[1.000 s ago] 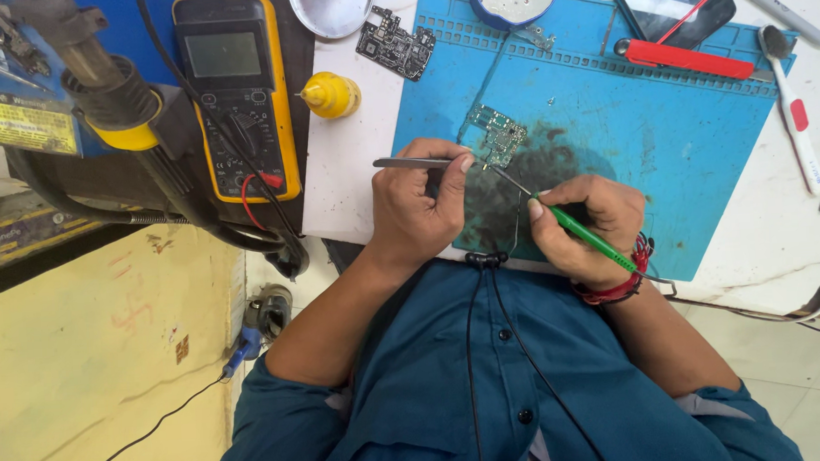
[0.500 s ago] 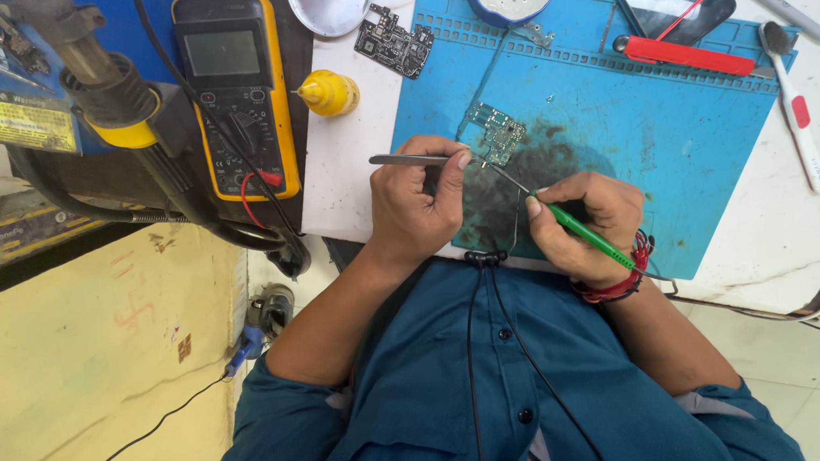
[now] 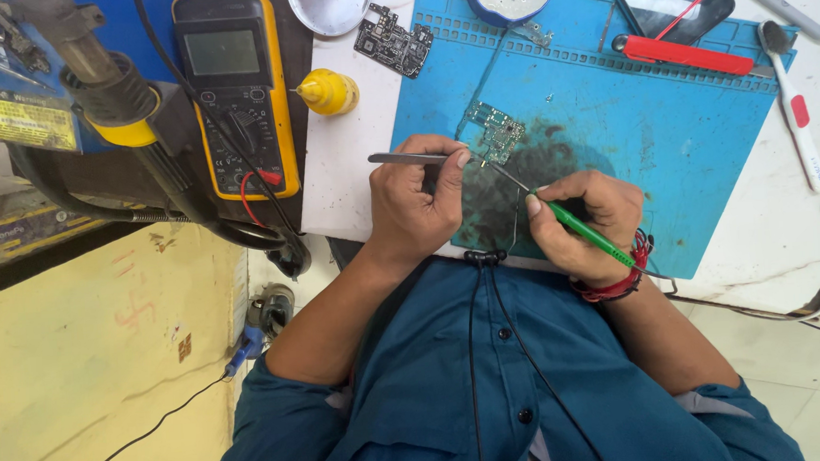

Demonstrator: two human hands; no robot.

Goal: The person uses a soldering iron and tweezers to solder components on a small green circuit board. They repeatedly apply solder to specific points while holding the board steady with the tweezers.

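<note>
Gripping tweezers (image 3: 406,158) left (image 3: 418,197) and green iron (image 3: 583,231) right (image 3: 583,221), both hands stay at the circuit board (image 3: 494,133).

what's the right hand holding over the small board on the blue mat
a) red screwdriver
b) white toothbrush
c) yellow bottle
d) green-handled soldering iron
d: the right hand grips a green-handled soldering iron with its tip toward the small board on the blue mat, while the left hand holds tweezers at the board.

Matt blue rubbery mat (image 3: 665,105), stained dark; shiny metal tweezers (image 3: 406,158).
</note>
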